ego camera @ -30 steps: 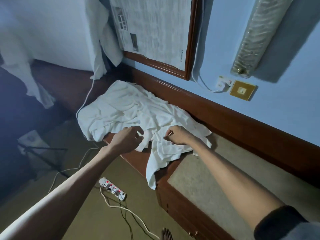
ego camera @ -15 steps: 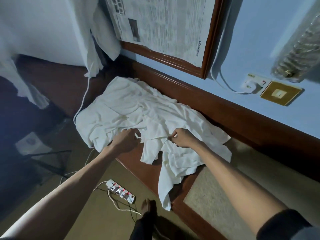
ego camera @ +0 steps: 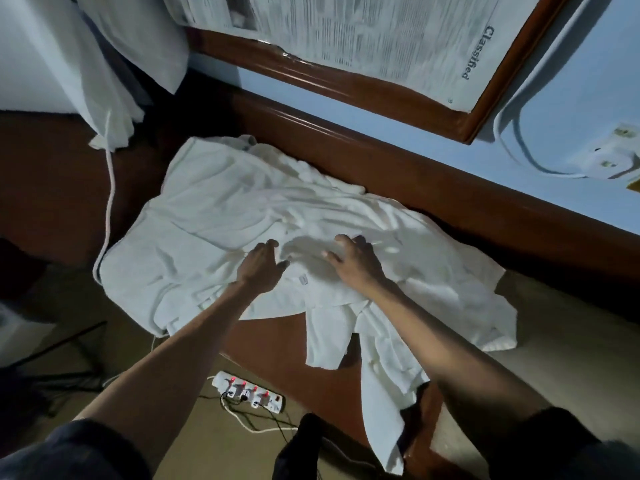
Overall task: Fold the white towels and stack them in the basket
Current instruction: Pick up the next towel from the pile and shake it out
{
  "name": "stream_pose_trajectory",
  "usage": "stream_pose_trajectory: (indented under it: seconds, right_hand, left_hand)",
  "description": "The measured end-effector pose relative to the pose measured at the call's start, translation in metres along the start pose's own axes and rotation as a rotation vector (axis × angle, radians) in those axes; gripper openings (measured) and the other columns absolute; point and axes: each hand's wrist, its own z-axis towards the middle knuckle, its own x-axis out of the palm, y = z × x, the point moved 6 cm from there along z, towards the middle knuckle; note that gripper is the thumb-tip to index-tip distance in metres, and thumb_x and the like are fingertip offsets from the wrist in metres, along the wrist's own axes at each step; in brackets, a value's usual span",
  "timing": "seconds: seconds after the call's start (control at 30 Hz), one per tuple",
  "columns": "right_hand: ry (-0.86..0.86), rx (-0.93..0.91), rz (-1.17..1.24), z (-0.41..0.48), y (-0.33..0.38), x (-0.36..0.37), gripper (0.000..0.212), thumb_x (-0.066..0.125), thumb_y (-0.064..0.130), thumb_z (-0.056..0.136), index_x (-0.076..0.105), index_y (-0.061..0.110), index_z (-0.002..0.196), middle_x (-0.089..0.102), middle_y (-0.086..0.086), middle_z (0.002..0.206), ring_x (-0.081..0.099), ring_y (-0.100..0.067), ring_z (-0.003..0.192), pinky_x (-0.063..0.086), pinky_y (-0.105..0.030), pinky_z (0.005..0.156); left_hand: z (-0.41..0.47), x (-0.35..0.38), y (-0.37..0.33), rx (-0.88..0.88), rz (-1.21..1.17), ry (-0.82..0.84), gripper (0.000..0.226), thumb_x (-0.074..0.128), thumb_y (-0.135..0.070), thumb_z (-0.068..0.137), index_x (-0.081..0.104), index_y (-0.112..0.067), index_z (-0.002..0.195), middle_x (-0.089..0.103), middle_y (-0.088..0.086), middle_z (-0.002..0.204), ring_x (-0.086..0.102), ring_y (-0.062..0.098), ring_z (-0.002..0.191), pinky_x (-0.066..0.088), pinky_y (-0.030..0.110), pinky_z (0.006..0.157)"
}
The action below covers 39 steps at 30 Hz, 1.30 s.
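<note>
A heap of crumpled white towels (ego camera: 221, 216) lies spread over a dark wooden ledge (ego camera: 277, 344) under the wall. One end of the cloth hangs over the ledge's front edge toward the floor. My left hand (ego camera: 260, 266) lies flat on the middle of the heap, fingers stretched forward. A hand's width to its right, my right hand (ego camera: 356, 263) presses down on the cloth with spread fingers. A small label shows on the towel between the two hands. No basket is in view.
A wooden frame holding newspaper (ego camera: 363, 39) hangs on the blue wall above. A white cable (ego camera: 110, 188) runs down beside the towels on the left. A power strip (ego camera: 249, 394) with red lights lies on the floor below. A beige cushion (ego camera: 571, 368) fills the right.
Both hands have let go of the pinched cloth and moved forward, now lying flat and open on the towels. The view has come closer and tilted down.
</note>
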Motion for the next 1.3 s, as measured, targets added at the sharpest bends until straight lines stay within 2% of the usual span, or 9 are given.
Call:
stream_pose_trajectory:
  seconds: [0.13,0.3,0.4,0.5,0.6,0.67,0.77,1.0,1.3]
  right_hand:
    - [-0.069,0.033,-0.106,0.021,0.002,0.03,0.07,0.052,0.063,0.095,0.04,0.022,0.151,0.037,-0.015,0.147,0.039,-0.036,0.133,0.042,-0.047,0.101]
    - [-0.128,-0.003,-0.142,0.022,-0.009,0.04,0.082,0.063,0.073,0.079,0.051,0.017,0.137,0.05,-0.014,0.124,0.052,-0.035,0.112,0.049,-0.047,0.086]
    - [-0.061,-0.005,-0.007,0.017,-0.021,0.043,0.063,0.068,0.058,0.086,0.053,0.017,0.131,0.054,-0.016,0.119,0.058,-0.035,0.107,0.055,-0.045,0.085]
    - [-0.065,-0.045,0.17,0.007,-0.023,0.032,0.033,0.051,0.046,0.097,0.062,0.018,0.113,0.064,-0.008,0.108,0.065,-0.028,0.101,0.056,-0.049,0.091]
    - [-0.031,-0.006,0.248,-0.003,-0.021,0.012,0.006,0.06,0.016,0.097,0.064,0.011,0.097,0.06,-0.008,0.092,0.062,-0.008,0.079,0.051,-0.026,0.077]
    - [-0.046,-0.036,0.277,-0.011,-0.01,-0.014,0.008,0.071,0.012,0.092,0.068,0.006,0.095,0.063,-0.009,0.092,0.063,-0.009,0.08,0.041,-0.013,0.067]
    - [-0.172,-0.161,0.342,-0.036,0.001,-0.063,0.025,0.077,0.03,0.088,0.076,0.007,0.095,0.073,-0.004,0.092,0.064,-0.011,0.085,0.044,-0.016,0.076]
    - [-0.525,-0.161,0.42,-0.122,-0.017,-0.18,0.025,0.077,0.027,0.09,0.078,0.004,0.1,0.076,-0.005,0.096,0.064,-0.007,0.087,0.04,-0.004,0.073]
    - [-0.914,-0.019,0.699,-0.297,-0.108,-0.294,0.024,0.064,0.026,0.099,0.066,0.002,0.102,0.068,-0.01,0.096,0.063,-0.024,0.089,0.049,-0.034,0.078]
  left_hand:
    - [0.034,0.008,0.009,0.028,0.047,-0.015,0.063,0.062,-0.043,0.099,0.04,-0.015,0.151,0.048,0.012,0.15,0.044,0.035,0.137,0.038,0.046,0.109]
    - [0.053,0.012,0.022,0.034,0.009,-0.002,0.039,0.063,-0.041,0.098,0.066,-0.013,0.125,0.068,0.018,0.122,0.059,0.038,0.117,0.046,0.042,0.09]
    - [0.049,-0.001,0.022,0.083,-0.216,0.009,0.026,0.063,-0.035,0.099,0.068,-0.01,0.098,0.069,0.018,0.095,0.064,0.04,0.098,0.041,0.037,0.074]
    - [0.035,-0.027,0.008,0.155,-0.295,-0.004,0.027,0.054,-0.027,0.105,0.056,-0.013,0.083,0.061,0.009,0.079,0.061,0.035,0.086,0.033,0.034,0.069]
    - [0.027,-0.054,-0.015,0.186,-0.321,-0.039,0.034,0.046,-0.029,0.108,0.046,-0.016,0.077,0.055,0.002,0.072,0.051,0.031,0.078,0.028,0.034,0.066]
    - [0.02,-0.073,-0.036,0.214,-0.366,-0.054,0.037,0.045,-0.029,0.108,0.043,-0.013,0.075,0.051,0.004,0.072,0.047,0.028,0.075,0.03,0.036,0.066]
    - [-0.002,-0.1,-0.075,0.301,-0.435,-0.049,0.042,0.051,-0.028,0.106,0.039,-0.013,0.069,0.039,0.0,0.065,0.038,0.019,0.064,0.03,0.036,0.063]
    - [-0.091,-0.143,-0.185,0.518,-0.482,-0.06,0.048,0.064,-0.029,0.099,0.053,-0.017,0.054,0.046,-0.014,0.049,0.042,0.001,0.05,0.034,0.025,0.054]
    - [-0.268,-0.139,-0.338,0.872,-0.503,-0.076,0.046,0.06,-0.028,0.101,0.048,0.001,0.068,0.04,-0.001,0.066,0.037,0.009,0.06,0.029,0.03,0.058]
